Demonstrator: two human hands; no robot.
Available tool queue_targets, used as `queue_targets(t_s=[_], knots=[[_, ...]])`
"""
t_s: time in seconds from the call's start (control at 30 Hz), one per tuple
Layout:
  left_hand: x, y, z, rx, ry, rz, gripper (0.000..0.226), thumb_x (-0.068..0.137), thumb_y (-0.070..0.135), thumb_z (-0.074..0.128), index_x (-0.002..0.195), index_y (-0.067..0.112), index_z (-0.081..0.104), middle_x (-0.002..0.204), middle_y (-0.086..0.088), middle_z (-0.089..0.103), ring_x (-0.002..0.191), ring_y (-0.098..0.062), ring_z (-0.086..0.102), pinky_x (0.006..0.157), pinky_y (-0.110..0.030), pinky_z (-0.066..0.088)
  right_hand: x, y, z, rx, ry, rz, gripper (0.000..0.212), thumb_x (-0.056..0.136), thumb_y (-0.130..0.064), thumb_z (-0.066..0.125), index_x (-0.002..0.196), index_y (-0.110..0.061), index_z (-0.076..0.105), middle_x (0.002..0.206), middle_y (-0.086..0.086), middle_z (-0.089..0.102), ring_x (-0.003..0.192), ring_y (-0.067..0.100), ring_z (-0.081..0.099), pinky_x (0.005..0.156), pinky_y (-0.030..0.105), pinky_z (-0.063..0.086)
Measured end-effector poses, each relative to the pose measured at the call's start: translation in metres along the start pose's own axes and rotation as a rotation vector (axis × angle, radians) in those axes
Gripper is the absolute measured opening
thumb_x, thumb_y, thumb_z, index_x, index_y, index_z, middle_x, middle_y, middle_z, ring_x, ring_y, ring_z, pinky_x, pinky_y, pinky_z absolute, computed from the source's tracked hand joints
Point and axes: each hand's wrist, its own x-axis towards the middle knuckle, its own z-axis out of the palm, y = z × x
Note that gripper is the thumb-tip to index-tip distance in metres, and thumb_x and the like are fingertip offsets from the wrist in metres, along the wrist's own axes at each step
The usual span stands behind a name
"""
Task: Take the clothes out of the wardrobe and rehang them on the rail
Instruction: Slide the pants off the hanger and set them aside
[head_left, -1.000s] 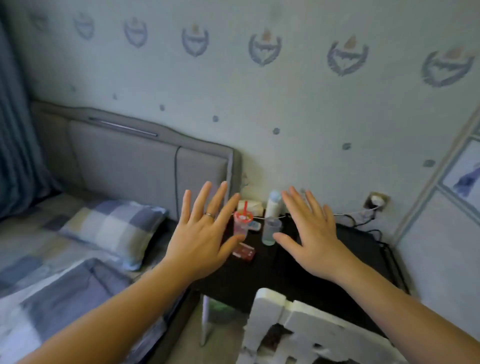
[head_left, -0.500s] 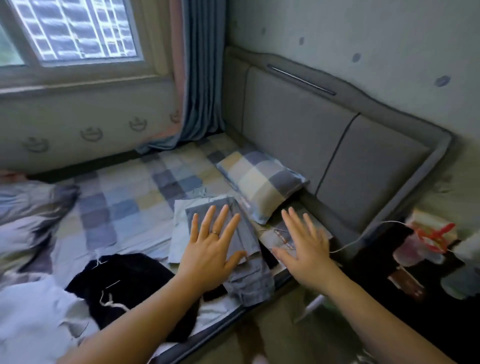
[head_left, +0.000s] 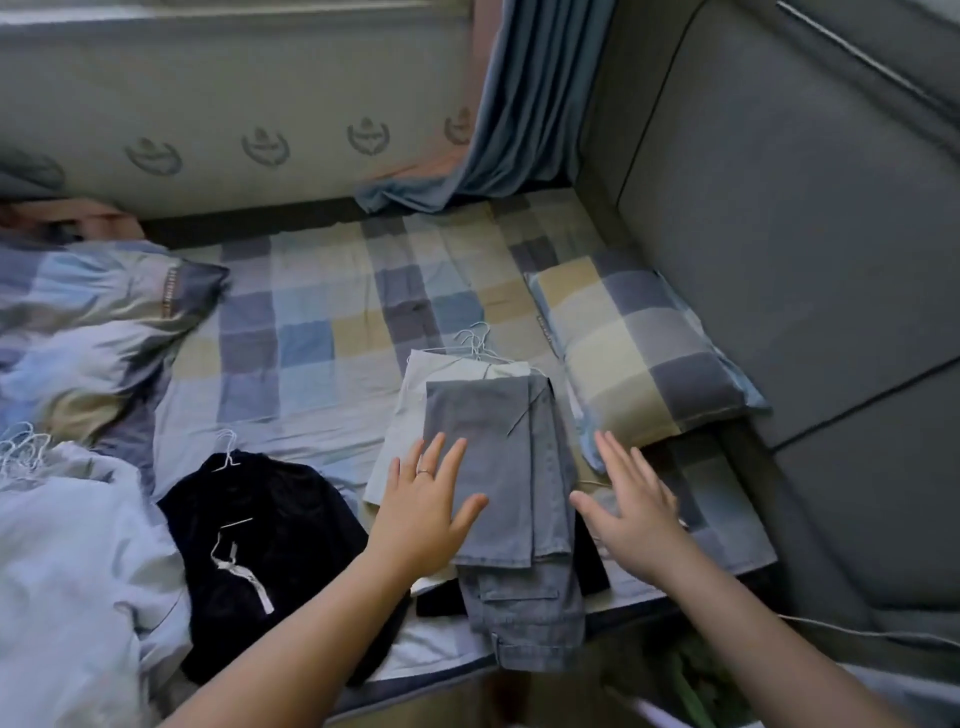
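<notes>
- Two grips released: left grip (head_left: 426, 499) flat over trousers (head_left: 498, 447), right grip (head_left: 631, 506) beside them.
- Trousers looked soft, light, floppy; likely best taken at hangers (head_left: 475, 345), top edge.

Left hand (head_left: 426, 512) flat, fingers spread, right hand (head_left: 631, 506) likewise, both arms outstretched

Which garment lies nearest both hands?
The folded grey trousers; the black top and white shirt lie left of the left hand.
</notes>
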Motion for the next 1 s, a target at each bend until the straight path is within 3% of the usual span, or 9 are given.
queue_targets(t_s=[0.13,0.4,0.57,0.67,0.8,0.9,1.0], knots=[[0.053,-0.012,0.023,-0.221,-0.063,-0.158,0.074,0.099,0.061,0.034,0.160,0.026,0.008,0.167,-0.001,0.007,0.153,-0.023,0.002,0.124,-0.037,0.008,0.080,0.021,0.010,0.081,-0.078,0.053,0.072,0.095,-0.052,0.047,0.155,-0.037,0.009,0.162,-0.017,0.006,0.150,0.012,0.003,0.119,0.046,0.011],[0.147,-0.085,0.109,-0.463,-0.197,-0.371,0.072,0.100,0.051,0.046,0.159,0.025,0.014,0.164,0.003,0.019,0.151,-0.017,0.015,0.122,-0.036,0.019,0.226,0.072,0.084,0.474,-0.084,0.280,0.068,0.095,-0.036,0.059,0.153,-0.026,0.025,0.158,-0.004,0.029,0.145,0.015,0.026,0.116,0.033,0.022],[0.229,-0.139,0.178,-0.593,-0.149,-0.527,0.071,0.099,0.047,0.051,0.158,0.023,0.020,0.162,-0.001,0.027,0.145,-0.022,0.032,0.114,-0.036,0.028,0.332,0.113,0.154,0.533,-0.050,0.340,0.070,0.094,-0.037,0.060,0.153,-0.025,0.025,0.157,-0.003,0.031,0.142,0.016,0.032,0.118,0.040,0.024],[0.281,-0.166,0.218,-0.689,-0.102,-0.600,0.071,0.098,0.046,0.053,0.157,0.022,0.022,0.161,-0.001,0.030,0.144,-0.024,0.035,0.114,-0.037,0.030,0.397,0.130,0.185,0.519,-0.010,0.338,0.070,0.095,-0.029,0.060,0.153,-0.016,0.025,0.157,0.002,0.031,0.142,0.016,0.032,0.117,0.033,0.025],[0.338,-0.203,0.261,-0.649,-0.075,-0.593,0.077,0.096,0.045,0.058,0.158,0.019,0.020,0.158,-0.005,0.037,0.140,-0.027,0.042,0.113,-0.037,0.034,0.461,0.154,0.212,0.392,0.055,0.351,0.059,0.095,-0.026,0.058,0.148,-0.014,0.035,0.149,0.005,0.043,0.135,0.021,0.042,0.102,0.025,0.031],[0.374,-0.220,0.279,-0.671,0.004,-0.607,0.075,0.097,0.044,0.058,0.156,0.016,0.021,0.150,-0.002,0.043,0.136,-0.027,0.045,0.106,-0.031,0.035,0.495,0.172,0.225,0.352,0.095,0.391,0.055,0.095,-0.024,0.055,0.146,-0.015,0.037,0.142,0.007,0.048,0.132,0.026,0.043,0.095,0.027,0.032],[0.403,-0.230,0.288,-0.691,0.133,-0.598,0.059,0.096,0.041,0.060,0.147,0.021,0.037,0.129,0.010,0.051,0.126,-0.022,0.053,0.097,-0.027,0.037,0.525,0.183,0.236,0.371,0.141,0.426,0.043,0.092,-0.020,0.055,0.134,-0.012,0.048,0.115,0.000,0.051,0.107,0.021,0.051,0.081,0.025,0.033]])
